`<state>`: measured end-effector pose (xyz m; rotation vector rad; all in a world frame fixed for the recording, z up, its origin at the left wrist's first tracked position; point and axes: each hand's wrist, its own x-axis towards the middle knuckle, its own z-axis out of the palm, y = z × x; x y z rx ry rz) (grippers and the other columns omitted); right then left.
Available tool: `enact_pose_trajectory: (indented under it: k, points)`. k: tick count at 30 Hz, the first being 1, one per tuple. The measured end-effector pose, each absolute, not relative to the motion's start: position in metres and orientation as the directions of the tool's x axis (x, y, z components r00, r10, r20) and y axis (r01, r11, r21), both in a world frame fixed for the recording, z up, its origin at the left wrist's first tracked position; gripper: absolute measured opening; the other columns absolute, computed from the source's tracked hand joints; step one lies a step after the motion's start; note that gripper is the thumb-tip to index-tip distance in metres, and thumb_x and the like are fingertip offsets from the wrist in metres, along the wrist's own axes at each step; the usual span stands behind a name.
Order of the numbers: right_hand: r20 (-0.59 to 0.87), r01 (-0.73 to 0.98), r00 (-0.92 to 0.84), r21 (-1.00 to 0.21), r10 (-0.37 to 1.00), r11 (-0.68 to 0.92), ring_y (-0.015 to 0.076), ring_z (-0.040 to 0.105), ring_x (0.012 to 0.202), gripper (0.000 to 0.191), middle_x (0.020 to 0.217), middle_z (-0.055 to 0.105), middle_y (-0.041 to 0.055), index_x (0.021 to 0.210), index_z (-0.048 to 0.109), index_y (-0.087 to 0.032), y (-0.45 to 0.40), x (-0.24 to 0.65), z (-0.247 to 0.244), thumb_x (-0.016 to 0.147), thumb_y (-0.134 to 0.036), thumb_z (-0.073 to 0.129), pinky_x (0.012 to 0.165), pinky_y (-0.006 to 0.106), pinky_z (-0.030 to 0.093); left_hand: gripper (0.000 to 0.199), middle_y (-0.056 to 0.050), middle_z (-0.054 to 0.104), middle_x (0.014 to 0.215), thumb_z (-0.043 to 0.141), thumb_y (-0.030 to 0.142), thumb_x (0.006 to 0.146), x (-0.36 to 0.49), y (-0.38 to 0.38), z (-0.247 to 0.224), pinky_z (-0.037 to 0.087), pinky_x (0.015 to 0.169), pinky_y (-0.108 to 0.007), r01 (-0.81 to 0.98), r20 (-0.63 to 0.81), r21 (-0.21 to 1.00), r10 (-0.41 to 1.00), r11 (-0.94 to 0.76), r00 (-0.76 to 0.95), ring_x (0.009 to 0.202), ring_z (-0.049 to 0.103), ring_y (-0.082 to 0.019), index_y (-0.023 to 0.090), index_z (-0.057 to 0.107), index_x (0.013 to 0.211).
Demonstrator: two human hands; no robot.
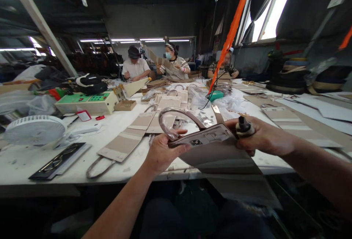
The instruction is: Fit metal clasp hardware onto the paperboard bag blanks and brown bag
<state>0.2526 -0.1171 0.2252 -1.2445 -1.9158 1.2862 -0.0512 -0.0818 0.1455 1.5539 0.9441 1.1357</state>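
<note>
Between my hands is a taupe handbag panel (pixel 220 158) with a plastic-wrapped looped handle (pixel 178 112) at its top edge. The panel hangs down past the table's front edge. My left hand (pixel 165 151) pinches the top-left corner, thumb on the near face, close to the handle's left end. My right hand (pixel 255 136) is closed at the top-right corner and also has a dark-tipped tool (pixel 244 126) in its grip; the tool's kind is unclear. Metal fittings show along the panel's top strip. Most of the right fingers are hidden behind the panel.
Similar handled panels (pixel 126 136) lie left on the white table (pixel 110 173), others (pixel 294 121) to the right. A white fan (pixel 35 131), a green-topped machine (pixel 85 101) and a black flat case (pixel 57 160) stand left. An orange strip (pixel 231 33) hangs ahead. Several people sit across the table.
</note>
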Motion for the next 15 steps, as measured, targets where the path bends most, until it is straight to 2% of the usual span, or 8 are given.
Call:
enact_pose_trajectory:
  k: [3,5,7,9,12,15]
  points:
    - [-0.182,0.477,-0.486,-0.875,0.855,0.086,0.0135,0.05,0.052,0.031,0.065,0.059,-0.0006,0.099,0.076,-0.018,-0.109,0.252,0.232,0.069,-0.024,0.07,0.043,0.022,0.04,0.035,-0.009,0.078,0.09,0.087,0.04,0.072,-0.046,-0.106,0.128,0.056,0.08,-0.036,0.031,0.094,0.993,0.922,-0.114,0.375,0.083,0.07,-0.027,0.019,0.083,0.099]
    - [-0.296,0.52,-0.536,-0.853,0.791,0.033,0.0141,0.049,0.055,0.023,0.065,0.059,0.0004,0.089,0.077,-0.018,-0.103,0.25,0.227,0.07,-0.027,0.069,0.045,0.022,0.038,0.035,-0.01,0.078,0.088,0.087,0.043,0.071,-0.036,-0.13,0.103,0.055,0.075,-0.035,-0.053,-0.063,0.994,0.908,0.093,0.415,0.081,0.069,-0.027,0.018,0.083,0.095]
    - [-0.43,0.564,-0.579,-0.825,0.693,-0.042,0.0142,0.049,0.057,0.022,0.067,0.06,0.0009,0.087,0.077,-0.017,-0.095,0.248,0.212,0.07,-0.028,0.068,0.047,0.023,0.037,0.04,-0.011,0.077,0.089,0.09,0.046,0.067,-0.023,-0.153,0.07,0.054,0.073,-0.034,-0.151,-0.236,0.936,0.884,0.318,0.404,0.08,0.069,-0.026,0.017,0.082,0.094]
    - [-0.541,0.59,-0.605,-0.797,0.585,-0.127,0.0144,0.05,0.058,0.025,0.068,0.062,0.0003,0.089,0.078,-0.017,-0.085,0.247,0.187,0.07,-0.028,0.066,0.049,0.022,0.038,0.044,-0.009,0.075,0.083,0.091,0.05,0.064,-0.007,-0.171,0.034,0.051,0.067,-0.031,-0.218,-0.354,0.866,0.86,0.449,0.368,0.073,0.066,-0.022,0.016,0.08,0.089]
    - [-0.605,0.592,-0.647,-0.782,0.465,-0.193,0.0152,0.056,0.064,0.032,0.073,0.065,-0.0002,0.097,0.078,-0.016,-0.061,0.247,0.142,0.07,-0.027,0.065,0.055,0.022,0.043,0.046,-0.007,0.072,0.075,0.089,0.056,0.066,0.012,-0.178,-0.011,0.047,0.063,-0.028,-0.331,-0.399,0.808,0.867,0.487,0.3,0.067,0.061,-0.018,0.014,0.078,0.082]
    - [-0.625,0.609,-0.629,-0.766,0.463,-0.206,0.0132,0.052,0.058,0.031,0.067,0.062,-0.0012,0.094,0.076,-0.015,-0.031,0.245,0.106,0.068,-0.026,0.065,0.05,0.021,0.039,0.048,-0.009,0.075,0.081,0.089,0.055,0.069,0.021,-0.166,-0.034,0.05,0.068,-0.03,-0.422,-0.447,0.748,0.859,0.511,0.249,0.071,0.066,-0.02,0.012,0.079,0.088]
